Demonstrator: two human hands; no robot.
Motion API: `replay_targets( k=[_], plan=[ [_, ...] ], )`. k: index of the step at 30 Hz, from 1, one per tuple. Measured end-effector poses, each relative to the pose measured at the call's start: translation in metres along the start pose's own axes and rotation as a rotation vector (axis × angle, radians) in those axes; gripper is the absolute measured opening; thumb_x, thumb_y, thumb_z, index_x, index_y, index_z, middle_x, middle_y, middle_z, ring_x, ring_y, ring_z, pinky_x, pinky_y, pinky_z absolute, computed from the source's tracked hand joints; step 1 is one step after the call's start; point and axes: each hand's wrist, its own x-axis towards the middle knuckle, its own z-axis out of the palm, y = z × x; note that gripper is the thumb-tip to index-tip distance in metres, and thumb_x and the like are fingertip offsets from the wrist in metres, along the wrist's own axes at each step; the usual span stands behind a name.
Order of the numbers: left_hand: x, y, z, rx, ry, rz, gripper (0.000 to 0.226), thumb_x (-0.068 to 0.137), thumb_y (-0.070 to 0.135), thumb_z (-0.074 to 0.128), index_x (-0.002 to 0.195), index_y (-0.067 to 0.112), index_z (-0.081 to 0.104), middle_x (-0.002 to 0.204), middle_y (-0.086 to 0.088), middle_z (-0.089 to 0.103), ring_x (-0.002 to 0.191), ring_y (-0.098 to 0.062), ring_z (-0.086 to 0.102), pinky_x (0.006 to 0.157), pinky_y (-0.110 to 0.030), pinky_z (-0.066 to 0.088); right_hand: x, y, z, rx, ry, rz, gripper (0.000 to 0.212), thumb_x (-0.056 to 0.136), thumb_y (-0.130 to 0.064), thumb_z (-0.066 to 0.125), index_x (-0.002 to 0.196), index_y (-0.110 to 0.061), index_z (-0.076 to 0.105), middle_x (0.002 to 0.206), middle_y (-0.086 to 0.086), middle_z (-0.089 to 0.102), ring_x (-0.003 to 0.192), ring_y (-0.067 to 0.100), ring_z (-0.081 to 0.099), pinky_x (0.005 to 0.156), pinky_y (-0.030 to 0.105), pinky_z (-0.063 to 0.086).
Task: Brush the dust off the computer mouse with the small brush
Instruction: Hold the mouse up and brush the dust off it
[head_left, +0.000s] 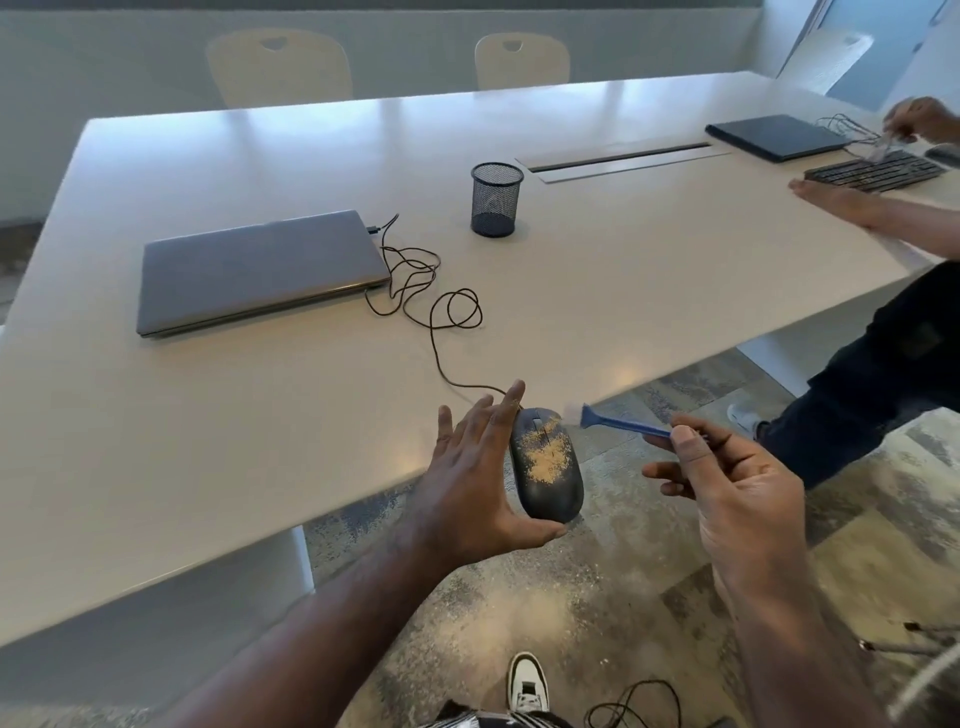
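The right hand (737, 499) pinches the small brush (623, 423), its bristles just beside the computer mouse (545, 462). The left hand (478, 478) clamps this dusty mouse past the table (208, 415) edge. Farther lies a closed laptop (254, 270).

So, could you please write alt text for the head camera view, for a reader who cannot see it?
A person's left hand holds a dark computer mouse, dusted with tan powder, past the edge of a white table, while the right hand points a small blue brush at it. The mouse cable runs to a closed laptop.
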Motion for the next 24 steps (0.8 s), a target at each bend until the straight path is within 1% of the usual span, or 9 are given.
replay_targets(
  k=[2,6,9,12,16,19,22,24],
  plan=[
    [0.004,0.005,0.003,0.004,-0.011,-0.007,0.136,0.058,0.077,0.074,0.149,0.049,-0.023,0.166,0.001,0.013,0.153,-0.009,-0.004,0.120,-0.039,-0.020,0.005,-0.001,-0.001,-0.052,-0.008,-0.028,0.017,0.087,-0.037,0.068,0.098,-0.026,0.074,0.090,0.001,0.077,0.071,0.023,0.074,0.059,0.024,0.058],
    [0.014,0.013,0.011,0.021,-0.025,-0.008,0.138,0.060,0.074,0.077,0.149,0.047,-0.025,0.167,0.001,0.011,0.153,-0.011,-0.004,0.120,-0.040,-0.020,0.020,-0.002,-0.003,-0.113,-0.026,-0.073,0.010,0.090,-0.028,0.067,0.098,-0.025,0.072,0.084,-0.002,0.077,0.072,0.019,0.075,0.059,0.020,0.056],
    [0.022,0.016,0.015,0.028,-0.029,-0.018,0.138,0.061,0.072,0.078,0.151,0.042,-0.023,0.167,0.001,0.008,0.152,-0.010,-0.005,0.120,-0.040,-0.020,0.032,-0.003,-0.004,-0.145,-0.031,-0.098,0.008,0.090,-0.027,0.067,0.098,-0.026,0.071,0.080,-0.004,0.076,0.071,0.015,0.074,0.060,0.018,0.055],
    [0.030,0.018,0.018,0.032,-0.029,-0.032,0.139,0.061,0.072,0.078,0.153,0.039,-0.021,0.167,0.000,0.009,0.153,-0.012,-0.005,0.121,-0.042,-0.019,0.042,-0.002,-0.003,-0.181,-0.046,-0.133,0.007,0.091,-0.028,0.066,0.097,-0.030,0.070,0.079,-0.008,0.076,0.071,0.011,0.074,0.061,0.017,0.055],
    [0.039,0.018,0.020,0.012,-0.020,-0.030,0.138,0.060,0.072,0.077,0.152,0.043,-0.021,0.166,0.000,0.013,0.153,-0.010,-0.003,0.121,-0.040,-0.018,0.052,0.002,-0.005,-0.216,-0.050,-0.157,0.008,0.091,-0.031,0.065,0.096,-0.034,0.069,0.079,-0.011,0.075,0.071,0.008,0.073,0.061,0.015,0.054],
    [0.046,0.019,0.023,0.014,-0.013,-0.019,0.138,0.059,0.073,0.076,0.152,0.044,-0.020,0.165,0.000,0.017,0.152,-0.009,0.000,0.121,-0.040,-0.017,0.060,0.004,-0.011,-0.234,-0.024,-0.167,0.009,0.092,-0.029,0.065,0.094,-0.037,0.069,0.077,-0.013,0.075,0.071,0.007,0.073,0.061,0.014,0.054],
    [0.050,0.019,0.025,0.008,-0.015,-0.015,0.137,0.058,0.076,0.074,0.152,0.046,-0.021,0.165,0.002,0.017,0.153,-0.009,0.000,0.121,-0.040,-0.018,0.068,0.006,-0.018,-0.223,0.003,-0.172,0.009,0.092,-0.026,0.065,0.095,-0.033,0.070,0.078,-0.011,0.075,0.071,0.009,0.073,0.061,0.014,0.054],
    [0.052,0.019,0.027,0.001,-0.008,-0.015,0.136,0.056,0.077,0.073,0.151,0.047,-0.020,0.164,0.003,0.019,0.153,-0.010,0.002,0.121,-0.039,-0.019,0.071,0.006,-0.022,-0.241,-0.006,-0.203,0.009,0.092,-0.029,0.065,0.098,-0.033,0.071,0.078,-0.011,0.075,0.073,0.008,0.074,0.063,0.015,0.055]
  ],
)
